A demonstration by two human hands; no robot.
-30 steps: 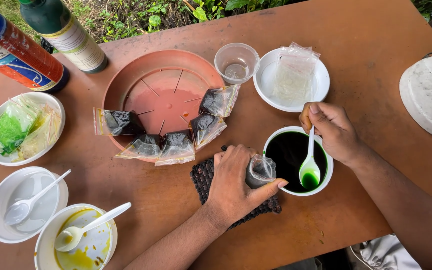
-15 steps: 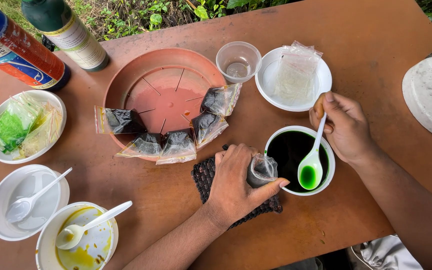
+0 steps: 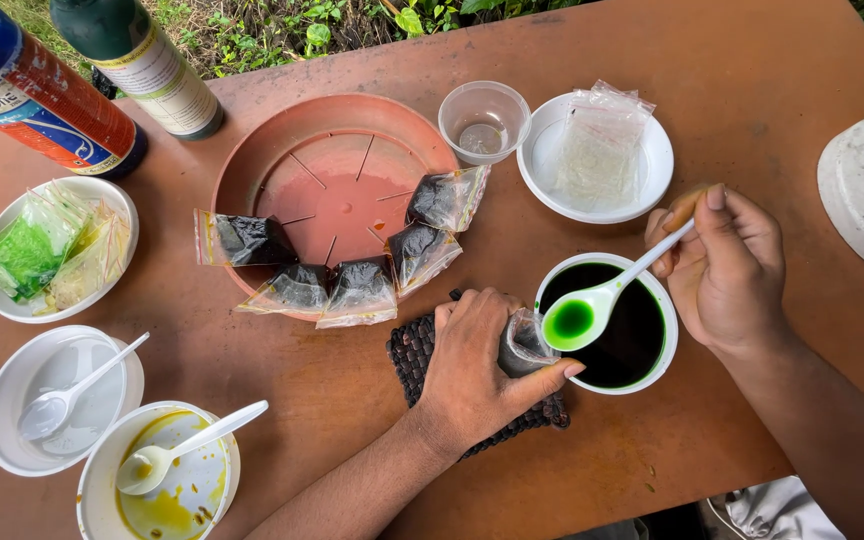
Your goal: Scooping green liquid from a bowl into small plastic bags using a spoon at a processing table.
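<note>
— What's in the hands?
— Left hand (image 3: 472,370) grips a small clear bag (image 3: 524,343), mostly hidden; right hand (image 3: 727,265) pinches a white spoon (image 3: 592,308) of green liquid beside it.
— Beyond the left hand?
— Dark filled packets (image 3: 357,285) on the terracotta saucer (image 3: 292,130).

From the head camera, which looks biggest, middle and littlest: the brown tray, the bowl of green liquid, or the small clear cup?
1. Brown tray
2. Bowl of green liquid
3. Small clear cup

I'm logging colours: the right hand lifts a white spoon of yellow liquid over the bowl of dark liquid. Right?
Not quite. In the head view the right hand lifts a white spoon of green liquid, not yellow, over the bowl of dark liquid.
</note>
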